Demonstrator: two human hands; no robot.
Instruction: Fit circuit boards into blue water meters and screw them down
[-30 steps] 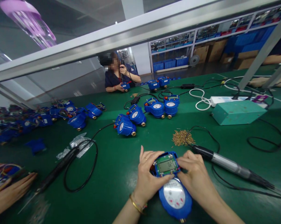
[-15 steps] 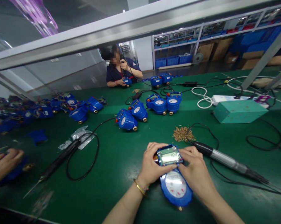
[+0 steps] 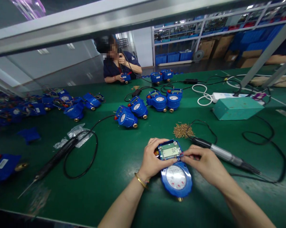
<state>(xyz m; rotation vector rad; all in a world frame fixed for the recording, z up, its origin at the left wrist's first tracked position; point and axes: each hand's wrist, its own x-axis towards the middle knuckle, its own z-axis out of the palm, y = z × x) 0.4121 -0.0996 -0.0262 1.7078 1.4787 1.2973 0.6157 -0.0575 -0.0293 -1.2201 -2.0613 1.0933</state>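
Observation:
A blue water meter lies on the green bench in front of me, with a round white dial and a brass fitting at its near end. Its upper housing holds an exposed circuit board with a lit display. My left hand wraps around the housing's left side, thumb along the lower edge. At the right edge of the housing, my right hand has thumb and fingers pinched together. Something small and dark reddish shows between them, too little to name. An electric screwdriver lies just beyond my right hand.
A pile of brass screws lies beyond the meter. Several blue meters stand farther back, more at left. A second screwdriver lies left near a plastic bag. A green box is right. A co-worker sits opposite.
My right hand has drawn slightly away from the meter's side, its fingers now pinched at the housing edge. Another person's hand has left the far left. The view has shifted a little.

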